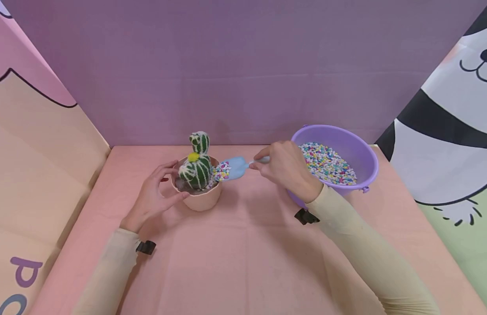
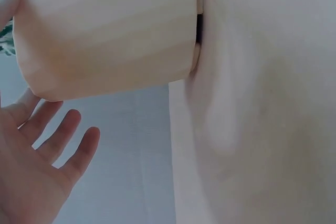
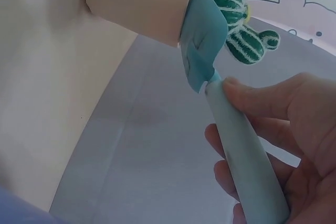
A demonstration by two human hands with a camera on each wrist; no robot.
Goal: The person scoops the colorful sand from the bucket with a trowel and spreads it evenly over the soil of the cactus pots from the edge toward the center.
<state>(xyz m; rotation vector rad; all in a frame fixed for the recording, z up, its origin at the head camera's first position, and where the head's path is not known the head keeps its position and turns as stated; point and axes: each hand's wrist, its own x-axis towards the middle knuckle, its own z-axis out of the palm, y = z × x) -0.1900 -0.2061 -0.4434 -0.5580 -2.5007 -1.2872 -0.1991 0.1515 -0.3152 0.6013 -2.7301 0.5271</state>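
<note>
A potted cactus (image 1: 197,173) with a yellow flower stands in a peach flowerpot (image 1: 203,202). My left hand (image 1: 151,194) holds the pot from the left, thumb at the front of the rim and index finger at its far side; the other fingers spread behind, as the left wrist view shows. My right hand (image 1: 284,168) grips the handle (image 3: 244,156) of a small blue shovel (image 1: 237,168). Its blade tilts over the pot's right rim, carrying colourful pebbles (image 1: 221,171) at its tip. Some pebbles lie on the grey soil beside the cactus.
A purple bucket (image 1: 363,162) partly filled with multicoloured pebbles (image 1: 326,164) stands on the right, beneath and behind my right wrist. The pink tabletop (image 1: 235,249) meets a purple backdrop (image 1: 243,78), with printed cloth panels on both sides.
</note>
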